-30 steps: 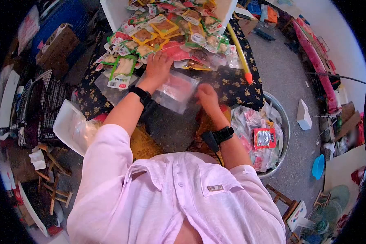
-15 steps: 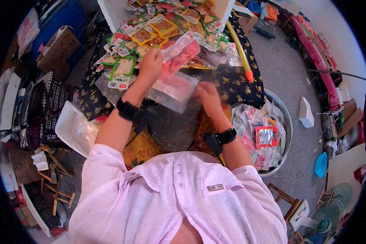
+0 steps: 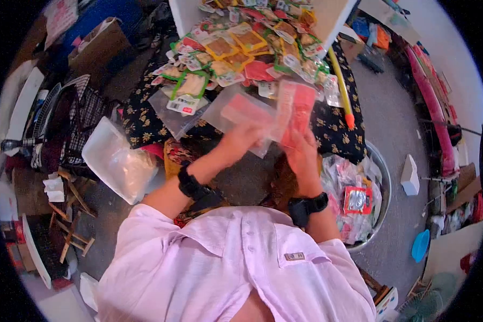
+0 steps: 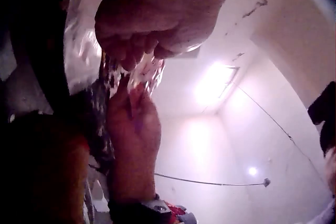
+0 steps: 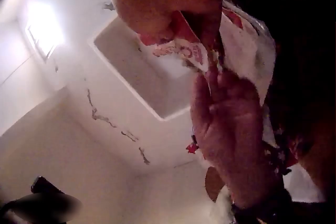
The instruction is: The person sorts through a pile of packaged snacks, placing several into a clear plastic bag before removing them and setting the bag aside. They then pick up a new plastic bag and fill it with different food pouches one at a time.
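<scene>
In the head view my right hand (image 3: pixel 301 153) pinches the lower end of a flat red-and-clear food packet (image 3: pixel 298 104), which stands up over the front of the cloth-covered table. Close on its left, my left hand (image 3: pixel 241 142) has its fingers curled on a clear plastic bag (image 3: pixel 212 114) with a pink-red packet inside. The bag and the packet overlap near the left fingertips. Both wrist views show the hands facing each other: the left hand (image 4: pixel 152 24) at a shiny bag, the right hand (image 5: pixel 168 8) pinching the printed red packet (image 5: pixel 191 50).
A heap of sealed food packets (image 3: pixel 220 48) spills from a white box (image 3: pixel 335 21) at the back. A yellow stick (image 3: pixel 339 86) lies at the table's right. A metal basin (image 3: pixel 385 188) of packets stands right, a white tub (image 3: pixel 99 147) left. Another clear bag (image 3: pixel 172 115) lies at front left.
The left hand picked a red packet off the heap, and that packet is now in the right hand. My left hand has come down to the clear bag, which the right hand held before.
</scene>
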Available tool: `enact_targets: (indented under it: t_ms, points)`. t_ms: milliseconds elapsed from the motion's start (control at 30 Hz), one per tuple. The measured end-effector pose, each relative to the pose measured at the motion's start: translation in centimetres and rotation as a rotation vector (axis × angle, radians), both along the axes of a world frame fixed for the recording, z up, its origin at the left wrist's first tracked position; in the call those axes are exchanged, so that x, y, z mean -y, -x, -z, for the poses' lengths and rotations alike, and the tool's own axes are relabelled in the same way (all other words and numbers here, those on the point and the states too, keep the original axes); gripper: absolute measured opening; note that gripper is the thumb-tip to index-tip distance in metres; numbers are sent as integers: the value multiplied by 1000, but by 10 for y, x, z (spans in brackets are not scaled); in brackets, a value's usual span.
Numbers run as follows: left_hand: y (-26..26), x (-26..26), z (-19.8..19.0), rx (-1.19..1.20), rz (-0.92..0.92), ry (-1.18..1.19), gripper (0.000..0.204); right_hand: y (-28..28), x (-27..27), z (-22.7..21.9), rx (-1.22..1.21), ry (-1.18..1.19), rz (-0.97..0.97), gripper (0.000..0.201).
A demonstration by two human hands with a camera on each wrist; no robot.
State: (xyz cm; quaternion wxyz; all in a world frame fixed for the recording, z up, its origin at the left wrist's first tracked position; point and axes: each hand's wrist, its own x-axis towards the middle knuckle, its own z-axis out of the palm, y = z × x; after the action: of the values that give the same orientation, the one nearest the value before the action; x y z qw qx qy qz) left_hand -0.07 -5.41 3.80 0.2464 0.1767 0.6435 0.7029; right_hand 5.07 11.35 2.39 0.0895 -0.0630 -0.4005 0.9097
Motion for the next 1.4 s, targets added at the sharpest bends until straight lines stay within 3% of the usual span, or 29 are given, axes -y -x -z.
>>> enact_targets:
  t_ms: [33, 67, 100, 133, 167, 300, 367, 500, 600, 700, 800, 900, 1000, 1100, 1167, 1300, 1400]
  points:
    - [17, 12, -5, -141, 13, 231, 18, 3, -12, 11, 13, -66, 25, 23]
    - [26, 25, -11, -294, -17, 20, 17, 7, -23, 22, 25, -133, 52, 23]
    - [47, 38, 6, -323, -210, 129, 17, 8, -25, 20, 35, -142, 107, 16]
    - [58, 52, -20, -162, -213, 90, 16, 7, -28, 20, 54, -182, 123, 16]
    - [84, 70, -7, -253, -325, 123, 15, 6, -32, 20, 75, -224, 141, 17]
    - [195, 154, 18, -572, -671, 548, 21, 8, -52, 52, 159, -304, 177, 18]
    - [212, 176, 4, -623, -795, 737, 24, 9, -49, 47, 174, -250, 168, 19]
    - [257, 210, 14, -452, -737, 1179, 28, 8, -52, 51, 246, -302, 198, 20]
    - [284, 212, 22, -427, -570, 1265, 32, 9, -54, 51, 261, -291, 192, 21]
    - [301, 200, 21, -310, -563, 1187, 37, 10, -61, 63, 264, -318, 204, 22]
    - [307, 187, 20, -432, -532, 1307, 42, 11, -63, 69, 273, -348, 206, 23]
    - [325, 185, 28, -403, -525, 1296, 44, 11, -60, 62, 273, -331, 219, 22]
    - [324, 176, 17, -222, -477, 1296, 44, 11, -54, 55, 273, -324, 218, 22]
    - [338, 180, 34, -303, -536, 1382, 49, 11, -57, 58, 270, -342, 208, 22]
    - [357, 190, 51, -295, -651, 1318, 52, 11, -58, 60, 264, -348, 205, 22]
    - [354, 187, 44, -320, -757, 1164, 57, 11, -53, 53, 333, -354, 256, 22]
    - [362, 197, 49, -282, -649, 1143, 58, 12, -52, 51, 336, -357, 255, 22]
